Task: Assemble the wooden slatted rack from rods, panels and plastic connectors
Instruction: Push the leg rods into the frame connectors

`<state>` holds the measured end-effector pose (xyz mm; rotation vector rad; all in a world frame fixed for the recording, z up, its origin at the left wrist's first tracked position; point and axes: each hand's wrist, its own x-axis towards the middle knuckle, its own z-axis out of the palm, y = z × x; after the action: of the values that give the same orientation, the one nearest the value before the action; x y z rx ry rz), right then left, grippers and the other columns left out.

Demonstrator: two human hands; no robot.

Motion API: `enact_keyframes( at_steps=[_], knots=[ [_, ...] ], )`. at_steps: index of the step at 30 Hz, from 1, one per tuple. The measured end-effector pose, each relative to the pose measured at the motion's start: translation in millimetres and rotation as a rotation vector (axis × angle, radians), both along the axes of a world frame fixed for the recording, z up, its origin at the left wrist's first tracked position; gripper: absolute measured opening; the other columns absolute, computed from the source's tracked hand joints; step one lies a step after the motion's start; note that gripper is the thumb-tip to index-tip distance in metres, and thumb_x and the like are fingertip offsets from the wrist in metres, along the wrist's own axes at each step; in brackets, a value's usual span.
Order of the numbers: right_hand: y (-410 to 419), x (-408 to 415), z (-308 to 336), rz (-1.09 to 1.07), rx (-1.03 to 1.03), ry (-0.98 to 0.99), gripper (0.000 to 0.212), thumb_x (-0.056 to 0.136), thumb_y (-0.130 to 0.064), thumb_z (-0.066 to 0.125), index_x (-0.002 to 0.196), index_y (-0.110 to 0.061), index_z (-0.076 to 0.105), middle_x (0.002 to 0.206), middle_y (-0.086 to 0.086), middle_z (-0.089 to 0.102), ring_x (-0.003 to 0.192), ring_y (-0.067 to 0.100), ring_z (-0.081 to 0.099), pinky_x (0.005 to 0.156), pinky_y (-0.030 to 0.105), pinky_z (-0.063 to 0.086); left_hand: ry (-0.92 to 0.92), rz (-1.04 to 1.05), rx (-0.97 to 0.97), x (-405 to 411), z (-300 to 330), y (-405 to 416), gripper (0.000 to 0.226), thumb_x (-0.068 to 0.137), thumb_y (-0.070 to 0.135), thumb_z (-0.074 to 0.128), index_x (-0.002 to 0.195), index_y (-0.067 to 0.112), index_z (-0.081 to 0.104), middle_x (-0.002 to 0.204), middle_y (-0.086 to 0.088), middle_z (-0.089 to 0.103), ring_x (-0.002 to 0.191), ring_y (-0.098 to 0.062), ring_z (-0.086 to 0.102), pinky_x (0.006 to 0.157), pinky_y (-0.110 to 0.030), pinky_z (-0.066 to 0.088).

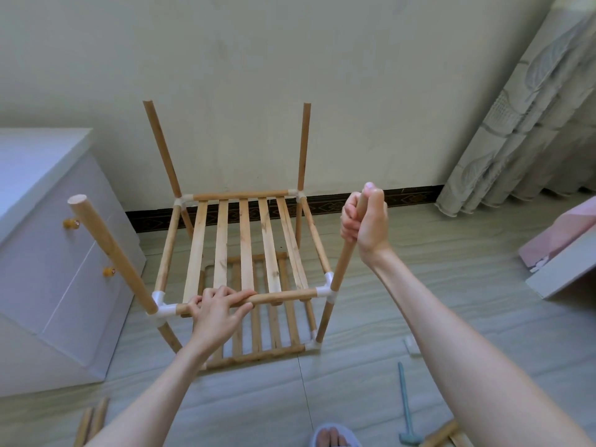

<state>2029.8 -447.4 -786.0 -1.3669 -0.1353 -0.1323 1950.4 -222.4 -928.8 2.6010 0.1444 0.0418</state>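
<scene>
Rack (245,250) stands on floor (403,304) near wall, two slatted tiers joined by white connectors. Left hand (219,309) wraps front rail (280,297) of upper tier, fingers curled over it. Right hand (366,221) fists around upright rod (342,266), thumb on top end, rod's lower end seated in front-right connector (327,290); green hammer (405,411) lies on floor near right forearm.

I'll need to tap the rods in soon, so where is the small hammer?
In the head view the teal hammer lies on the floor at the lower right, beside the right forearm, between the slippered foot and loose wooden pieces.
</scene>
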Motion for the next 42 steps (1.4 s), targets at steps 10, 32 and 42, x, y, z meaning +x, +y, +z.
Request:
enact_keyframes(
  at_steps=[10,32,42],
  knots=[
    [-16,-41,0,0.018,-0.310,0.178,0.059,0.094,-0.054,0.024,0.106,-0.009,0.059,0.099,0.009,0.066,0.098,0.019,0.060,0.094,0.035,0.042,0.501,-0.291,0.442,-15,53,-5,0.062,0.099,0.036,0.035,0.151,0.030,0.000,0.159,-0.001,0.005,0.145,-0.024,0.008,0.116,-0.053,0.009],
    [-279,-150,-229,-0.080,-0.982,0.763,0.044,0.097,-0.016,0.044,0.138,-0.004,0.038,0.121,0.016,0.056,0.120,0.030,0.049,0.088,0.027,0.035,0.498,-0.485,0.388,-99,-93,-172,0.058,0.101,0.036,0.029,0.149,0.035,-0.004,0.158,0.001,-0.011,0.145,-0.024,-0.012,0.116,-0.044,-0.003],
    [-269,-40,-339,0.018,-1.340,0.486,0.049,0.093,-0.015,0.054,0.139,-0.006,0.040,0.127,0.022,0.044,0.118,0.036,0.044,0.093,0.038,0.039,0.751,-0.573,0.451,-62,-205,-188,0.068,0.099,0.031,0.034,0.148,0.031,-0.012,0.156,-0.002,-0.022,0.144,-0.027,-0.015,0.115,-0.047,0.001]
  ],
)
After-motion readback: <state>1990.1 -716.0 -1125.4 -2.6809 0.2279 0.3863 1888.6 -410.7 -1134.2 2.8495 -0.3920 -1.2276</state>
